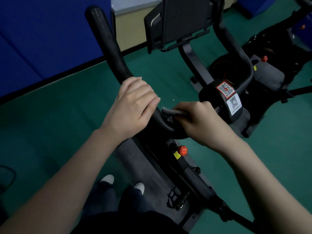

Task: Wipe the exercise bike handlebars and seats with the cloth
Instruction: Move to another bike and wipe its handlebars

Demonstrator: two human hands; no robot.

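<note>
A black exercise bike stands in front of me, its left handlebar (108, 46) curving up and away. My left hand (133, 105) wraps over that bar low down, fingers curled round it. Just to the right, my right hand (200, 120) grips a dark grey cloth (170, 113) bunched against the handlebar's bend near the central hub (222, 100), which carries QR-code stickers. The cloth is mostly hidden under my fingers. The right handlebar (236, 53) rises behind the hub. No seat is in view.
A tablet holder (179, 22) stands above the handlebars. A red knob (183, 150) and a pedal (175, 198) sit on the frame below. A second bike (276, 53) stands at the right. Green floor, blue wall padding at left, my white shoes (108, 179) below.
</note>
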